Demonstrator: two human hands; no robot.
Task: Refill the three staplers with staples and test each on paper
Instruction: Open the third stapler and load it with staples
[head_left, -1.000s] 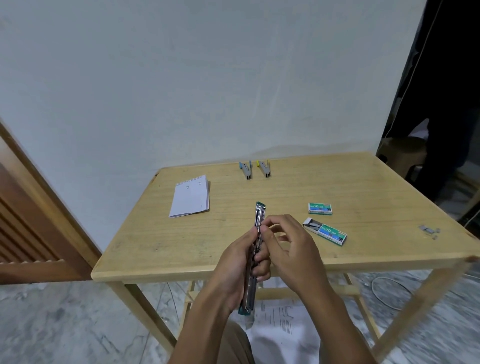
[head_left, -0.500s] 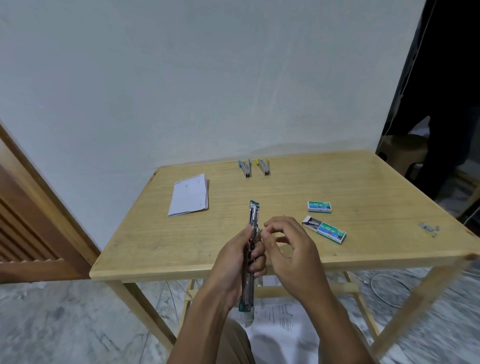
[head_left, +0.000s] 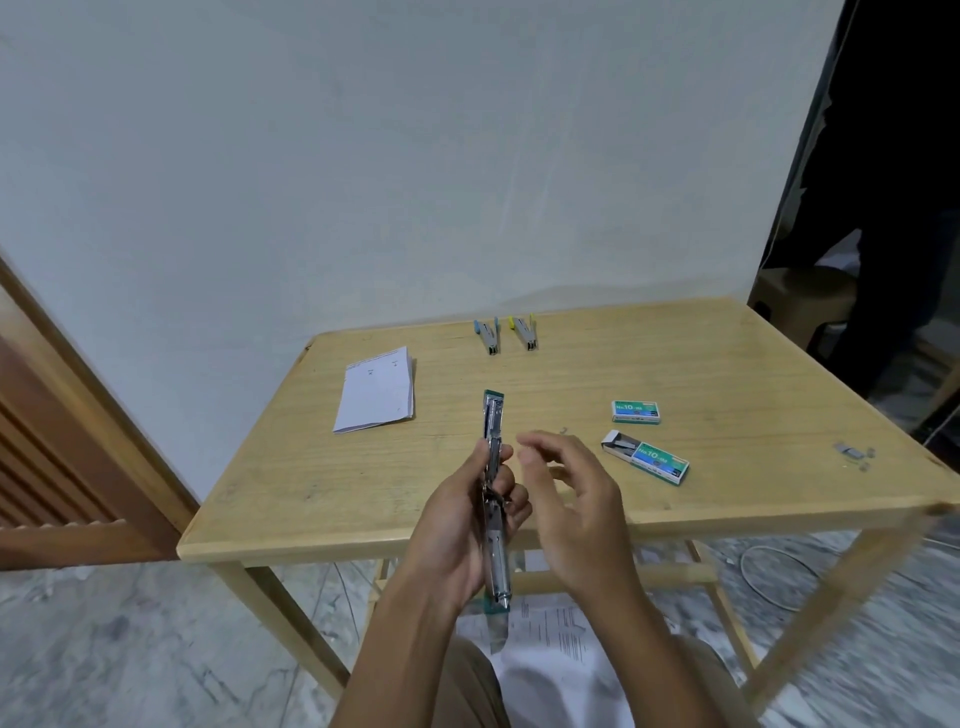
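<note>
My left hand (head_left: 457, 530) grips a green stapler (head_left: 493, 423) swung fully open into one long strip, held over the table's near edge. My right hand (head_left: 571, 499) hovers just right of it, fingers apart and empty. An open green staple box (head_left: 647, 457) with staples showing lies to the right, and a closed one (head_left: 636, 411) sits behind it. A blue stapler (head_left: 488, 336) and a yellow stapler (head_left: 524, 332) lie side by side at the far edge. A folded stack of white paper (head_left: 376, 389) rests at the left.
The wooden table (head_left: 727, 374) stands against a white wall. Loose staple strips (head_left: 852, 452) lie near its right edge. Printed sheets (head_left: 550, 639) lie on my lap below the table. A wooden door (head_left: 62, 441) is at the left, a stool (head_left: 800, 301) at the far right.
My right hand has let go of the open stapler and drawn away to the right with fingers spread. The left hand keeps its hold on the stapler.
</note>
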